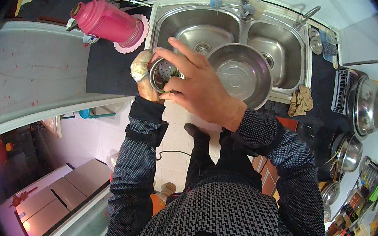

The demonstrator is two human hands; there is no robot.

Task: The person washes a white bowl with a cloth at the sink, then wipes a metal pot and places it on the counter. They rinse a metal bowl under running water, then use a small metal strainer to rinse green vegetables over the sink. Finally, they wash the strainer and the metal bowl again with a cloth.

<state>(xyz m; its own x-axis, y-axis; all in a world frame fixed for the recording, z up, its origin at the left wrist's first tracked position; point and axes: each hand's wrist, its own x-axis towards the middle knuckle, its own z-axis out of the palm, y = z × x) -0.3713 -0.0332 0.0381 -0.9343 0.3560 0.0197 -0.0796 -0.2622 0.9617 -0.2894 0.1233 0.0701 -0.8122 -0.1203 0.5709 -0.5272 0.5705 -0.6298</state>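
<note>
My left hand (pixel 147 79), with a pale covering around part of it, holds a small perforated stainless steel strainer (pixel 161 71) by its side, left of the sink. Some green bits show inside the strainer. Over its right edge reaches my right hand (pixel 201 83), fingers spread and partly bent, the lower fingertips at the rim; part of the strainer is hidden behind them. A large stainless steel bowl (pixel 240 75) rests at the front of the double-basin sink (pixel 202 19), to the right of my right hand.
A pink thermos jug (pixel 105 23) lies towards the left counter in view, by a pink scalloped mat (pixel 144 27). A crumpled brown cloth (pixel 301 101) is at the sink's right front corner. Metal pots and lids (pixel 368 105) line the right side. Faucets (pixel 246 3) rise behind the sink.
</note>
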